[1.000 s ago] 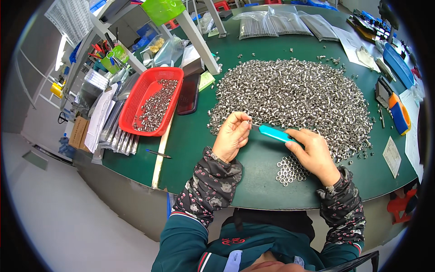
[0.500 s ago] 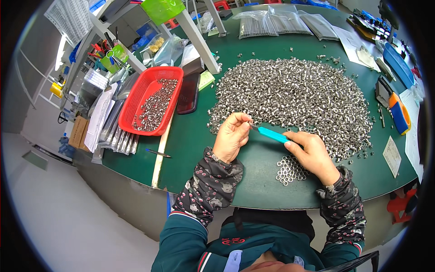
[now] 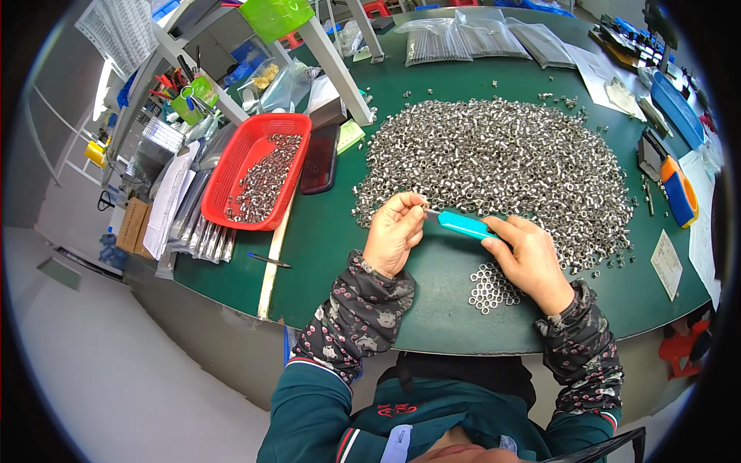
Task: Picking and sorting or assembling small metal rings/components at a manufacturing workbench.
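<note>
Fingers of the left hand [image 3: 395, 231] pinched a small metal piece, too tiny to make out, against the tip of a blue-handled tool [image 3: 464, 225]. That tool lay gripped in the right hand [image 3: 527, 261], above the green table [image 3: 324, 255], between the big heap of metal nuts [image 3: 502, 166] and a small cluster of nuts [image 3: 491, 287]. Beside them stood a red basket [image 3: 258, 174].

Whatever my left hand [image 3: 395, 234] pinches at the fingertips is too small to identify. My right hand [image 3: 531, 261] covers the rear of the turquoise tool handle [image 3: 465, 225]. Individual pieces in the metal pile [image 3: 502, 166] are indistinct.
</note>
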Tool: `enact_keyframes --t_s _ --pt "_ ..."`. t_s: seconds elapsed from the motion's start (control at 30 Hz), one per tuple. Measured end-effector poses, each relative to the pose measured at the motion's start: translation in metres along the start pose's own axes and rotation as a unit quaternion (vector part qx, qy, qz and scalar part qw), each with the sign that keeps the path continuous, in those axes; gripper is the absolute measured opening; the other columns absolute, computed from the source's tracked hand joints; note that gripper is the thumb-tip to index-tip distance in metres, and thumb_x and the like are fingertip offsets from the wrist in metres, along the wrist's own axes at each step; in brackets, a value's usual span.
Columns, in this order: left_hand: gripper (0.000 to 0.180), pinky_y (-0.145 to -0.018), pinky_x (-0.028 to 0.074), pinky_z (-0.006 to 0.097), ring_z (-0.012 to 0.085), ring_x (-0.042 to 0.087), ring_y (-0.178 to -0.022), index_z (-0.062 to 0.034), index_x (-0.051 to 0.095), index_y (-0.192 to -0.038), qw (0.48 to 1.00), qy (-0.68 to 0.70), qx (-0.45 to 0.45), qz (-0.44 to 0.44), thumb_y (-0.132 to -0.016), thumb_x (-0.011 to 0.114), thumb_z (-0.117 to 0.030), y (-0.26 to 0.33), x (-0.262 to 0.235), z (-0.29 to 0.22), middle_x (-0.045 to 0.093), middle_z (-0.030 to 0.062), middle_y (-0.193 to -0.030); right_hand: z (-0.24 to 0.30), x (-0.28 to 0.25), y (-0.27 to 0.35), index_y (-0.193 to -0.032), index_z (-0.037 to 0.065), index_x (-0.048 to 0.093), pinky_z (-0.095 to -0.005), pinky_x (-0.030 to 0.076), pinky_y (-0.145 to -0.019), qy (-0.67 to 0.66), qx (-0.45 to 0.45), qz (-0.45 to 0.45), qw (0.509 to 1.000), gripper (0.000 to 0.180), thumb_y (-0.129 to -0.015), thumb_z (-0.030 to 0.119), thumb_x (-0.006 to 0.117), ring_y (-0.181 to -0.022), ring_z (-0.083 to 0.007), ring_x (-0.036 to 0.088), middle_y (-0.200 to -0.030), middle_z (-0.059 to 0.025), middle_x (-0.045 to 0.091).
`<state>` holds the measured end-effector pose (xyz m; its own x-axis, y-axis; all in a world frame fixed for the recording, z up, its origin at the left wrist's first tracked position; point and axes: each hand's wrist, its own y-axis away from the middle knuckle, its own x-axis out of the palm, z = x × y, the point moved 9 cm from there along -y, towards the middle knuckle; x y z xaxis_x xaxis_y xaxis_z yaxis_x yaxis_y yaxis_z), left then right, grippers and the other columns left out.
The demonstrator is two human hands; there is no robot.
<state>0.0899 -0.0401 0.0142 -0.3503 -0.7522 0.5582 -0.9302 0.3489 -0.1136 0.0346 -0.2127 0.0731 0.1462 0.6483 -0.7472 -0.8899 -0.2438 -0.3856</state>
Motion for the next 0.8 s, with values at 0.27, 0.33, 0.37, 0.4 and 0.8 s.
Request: enact_keyframes --t_s 0.27,0.33,0.37,0.4,0.8 --pt "0.013 -0.042 0.025 0.016 0.0020 0.031 -0.051 -0.0030 0.053 -0.102 0.999 0.021 -0.025 0.007 -0.090 0.054 -0.006 0.000 -0.003 0.004 0.056 0.0016 -0.086 0.012 -0.007 0.001 -0.101 0.009 0.061 -0.0383 0.044 -0.056 0.062 -0.062 -0.055 0.995 0.026 -0.077 0.020 0.065 -0.064 -0.0263 0.054 -0.068 -0.0079 0.050" --pt "0.013 -0.042 0.025 0.016 0.0020 0.031 -0.051 -0.0028 0.053 -0.102 0.999 0.019 -0.030 0.010 -0.090 0.054 -0.007 -0.001 -0.003 0.004 0.055 0.0013 -0.084 0.014 -0.009 0.001 -0.101 0.009 0.061 -0.0378 0.044 -0.056 0.073 -0.074 -0.063 0.993 0.028 -0.076 0.019 0.066 -0.064 -0.0258 0.053 -0.068 -0.0077 0.049" --pt "0.013 -0.042 0.025 0.016 0.0021 0.031 -0.051 -0.0027 0.053 -0.103 0.999 0.017 -0.035 0.013 -0.090 0.054 -0.007 -0.001 -0.002 0.005 0.055 0.0009 -0.082 0.015 -0.009 0.002 -0.100 0.008 0.060 -0.0377 0.044 -0.056 0.081 -0.080 -0.068 0.991 0.028 -0.074 0.018 0.067 -0.064 -0.0254 0.053 -0.068 -0.0075 0.049" --pt "0.013 -0.042 0.025 0.016 0.0021 0.031 -0.051 -0.0027 0.053 -0.103 0.999 0.017 -0.035 0.012 -0.090 0.054 -0.007 -0.001 -0.003 0.004 0.055 0.0009 -0.082 0.016 -0.010 0.002 -0.100 0.008 0.060 -0.0376 0.043 -0.056 0.088 -0.086 -0.072 0.990 0.029 -0.073 0.018 0.068 -0.064 -0.0250 0.052 -0.068 -0.0072 0.048" --pt "0.015 -0.041 0.024 0.015 0.0014 0.030 -0.049 -0.0016 0.052 -0.103 0.996 0.019 -0.086 0.025 -0.090 0.054 -0.010 0.000 -0.002 0.008 0.054 0.0018 -0.077 0.025 -0.016 0.000 -0.101 0.009 0.058 -0.0352 0.039 -0.058 0.159 -0.143 -0.093 0.972 0.035 -0.069 0.017 0.070 -0.067 -0.0222 0.050 -0.071 -0.0050 0.047"
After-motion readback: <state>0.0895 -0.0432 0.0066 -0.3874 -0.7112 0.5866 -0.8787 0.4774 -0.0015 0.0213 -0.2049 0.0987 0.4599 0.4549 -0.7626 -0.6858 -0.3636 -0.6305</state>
